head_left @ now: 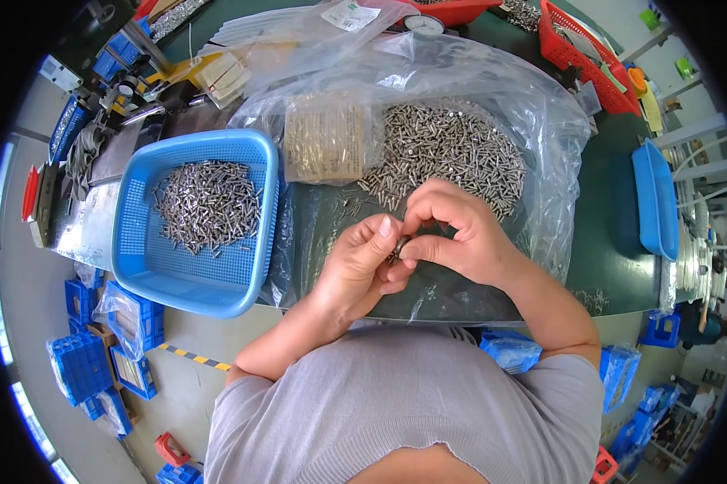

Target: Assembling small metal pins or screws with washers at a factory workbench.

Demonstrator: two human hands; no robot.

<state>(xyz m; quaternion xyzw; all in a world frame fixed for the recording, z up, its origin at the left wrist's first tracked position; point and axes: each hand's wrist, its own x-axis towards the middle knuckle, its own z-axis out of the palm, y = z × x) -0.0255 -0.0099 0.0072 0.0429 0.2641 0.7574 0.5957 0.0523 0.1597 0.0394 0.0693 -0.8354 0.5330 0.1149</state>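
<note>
My left hand (362, 260) and my right hand (464, 238) meet over the near part of the table, fingertips nearly touching. Between them shows a small dark, rounded metal piece (403, 244), pinched by the right thumb and forefinger; its exact kind is unclear. The left fingers are curled, with small brassy bits just visible among them, mostly hidden. Just beyond the hands, a wide heap of small metal pins (452, 153) lies on clear plastic sheeting (553, 153). To the left, a blue plastic basket (259, 278) holds another pile of similar pins (206, 206).
A yellowish, translucent flat pack (325, 139) lies between basket and heap. Loose pins are scattered on the green table (614, 202). A red basket (593, 68) is at the far right, a blue tray (655, 200) at the right edge, and a round dial gauge (423, 25) at the back.
</note>
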